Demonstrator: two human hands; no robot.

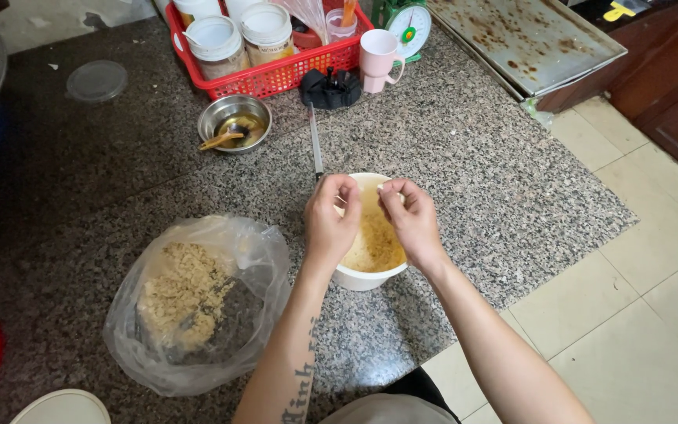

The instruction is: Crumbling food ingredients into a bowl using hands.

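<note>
A white bowl holding yellow crumbly mix stands on the granite counter. Both of my hands hover over it. My left hand has its fingers curled together above the bowl's left rim. My right hand is pinched over the bowl's right side, with a small pale bit between its fingertips. Whether the left hand also holds some of the mix is hidden by the fingers. A knife lies just behind the bowl.
A clear plastic bag of beige crumbs lies left of the bowl. Behind are a steel bowl with a spoon, a red basket of jars, a pink mug, a green scale and a rusty metal tray. The counter edge drops to tiled floor at right.
</note>
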